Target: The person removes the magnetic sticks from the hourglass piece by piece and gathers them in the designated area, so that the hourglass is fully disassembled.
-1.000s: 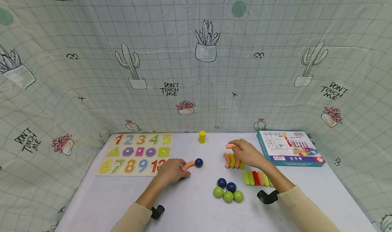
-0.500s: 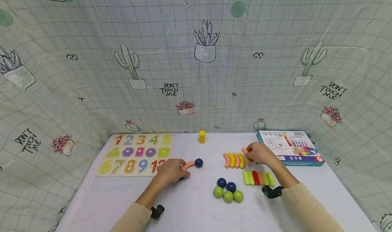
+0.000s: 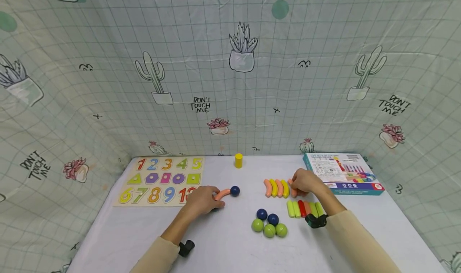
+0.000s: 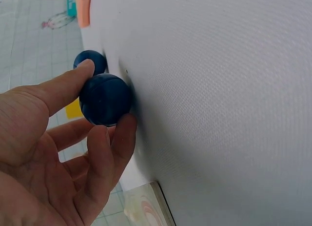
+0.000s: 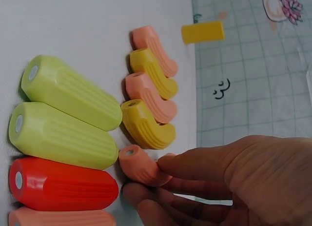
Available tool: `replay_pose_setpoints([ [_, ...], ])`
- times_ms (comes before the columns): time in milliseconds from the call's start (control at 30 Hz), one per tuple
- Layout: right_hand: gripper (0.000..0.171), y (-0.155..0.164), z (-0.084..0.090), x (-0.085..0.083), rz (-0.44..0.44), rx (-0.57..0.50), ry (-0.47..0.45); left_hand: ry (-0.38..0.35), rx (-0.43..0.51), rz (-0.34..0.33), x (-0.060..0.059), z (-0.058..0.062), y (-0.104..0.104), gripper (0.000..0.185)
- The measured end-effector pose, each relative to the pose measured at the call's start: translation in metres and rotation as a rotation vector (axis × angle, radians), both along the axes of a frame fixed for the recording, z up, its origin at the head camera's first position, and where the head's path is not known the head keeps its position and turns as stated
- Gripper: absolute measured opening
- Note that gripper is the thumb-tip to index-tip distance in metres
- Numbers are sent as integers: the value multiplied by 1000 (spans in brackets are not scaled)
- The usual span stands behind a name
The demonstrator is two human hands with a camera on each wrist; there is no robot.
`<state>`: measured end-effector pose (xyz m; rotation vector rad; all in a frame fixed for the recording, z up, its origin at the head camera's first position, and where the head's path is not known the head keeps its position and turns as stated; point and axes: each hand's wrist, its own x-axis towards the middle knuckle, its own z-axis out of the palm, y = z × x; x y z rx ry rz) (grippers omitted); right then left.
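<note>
My left hand (image 3: 201,200) rests on the white table (image 3: 223,245) and pinches a dark blue ball (image 4: 105,99) between thumb and fingers (image 4: 105,153). A second blue ball (image 3: 235,191) lies just beyond it, with an orange curved piece (image 3: 222,193) at the fingertips. My right hand (image 3: 304,183) holds another orange curved piece (image 5: 141,167) down at the right end of a row of curved pieces (image 3: 276,187), against the last yellow one (image 5: 146,123). A row of straight ribbed pieces (image 3: 304,209) lies just in front: green (image 5: 68,92), green, red (image 5: 61,184), orange.
A cluster of two blue and three green balls (image 3: 269,224) sits at the front centre. A yellow cylinder (image 3: 238,160) stands at the back. A number puzzle board (image 3: 162,181) lies at the left, a printed box (image 3: 342,173) at the right. Patterned curtains surround the table.
My right hand carried the orange curved piece from behind the row's left end across to its right end and lowered it beside the yellow piece. My left hand stayed put.
</note>
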<state>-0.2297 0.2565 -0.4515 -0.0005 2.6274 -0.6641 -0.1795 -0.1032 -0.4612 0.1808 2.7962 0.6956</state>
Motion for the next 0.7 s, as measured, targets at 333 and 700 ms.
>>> replay_pose_setpoints([
  [333, 29, -3, -3, -4, -4, 17, 8, 19, -1, -4, 1, 1, 0, 47],
  [700, 43, -9, 3, -2, -9, 38, 69, 24, 4, -9, 1, -2, 0, 46],
])
